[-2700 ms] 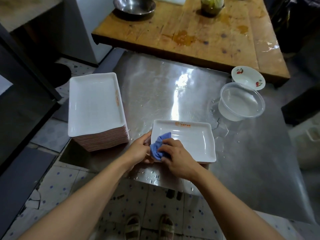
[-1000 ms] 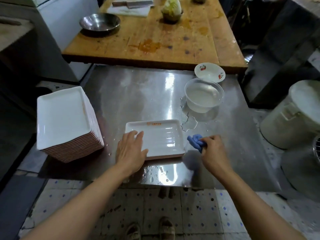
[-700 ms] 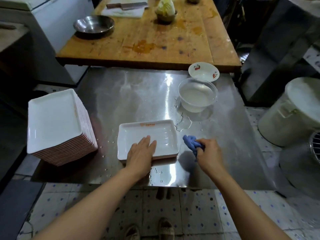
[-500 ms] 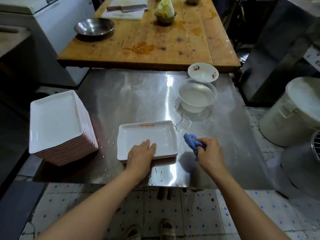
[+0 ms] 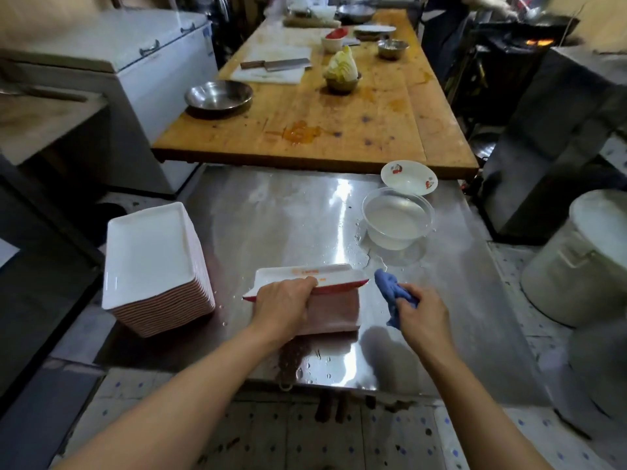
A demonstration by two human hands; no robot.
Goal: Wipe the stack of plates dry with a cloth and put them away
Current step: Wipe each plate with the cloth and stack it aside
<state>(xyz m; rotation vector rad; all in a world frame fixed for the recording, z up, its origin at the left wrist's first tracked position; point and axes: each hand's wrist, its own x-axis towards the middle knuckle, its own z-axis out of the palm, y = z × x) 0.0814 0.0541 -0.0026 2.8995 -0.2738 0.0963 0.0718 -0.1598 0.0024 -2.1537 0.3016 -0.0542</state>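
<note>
Tipped plate (image 5: pixel 307 278) up off its earlier flat rest, left hand (image 5: pixel 283 305) gripping; right hand (image 5: pixel 422 317), beside plate, clenched cloth (image 5: pixel 390 293); underside likely next.

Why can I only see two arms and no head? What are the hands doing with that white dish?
The camera sits on the person's head and looks down, so you see only their arms. The left hand grips a white plate by its near edge and tips it up off the shiny metal table. The right hand holds a blue cloth for drying. On the left stands a stack of plates. Farther back are a clear tub of water and a small bowl.
</note>
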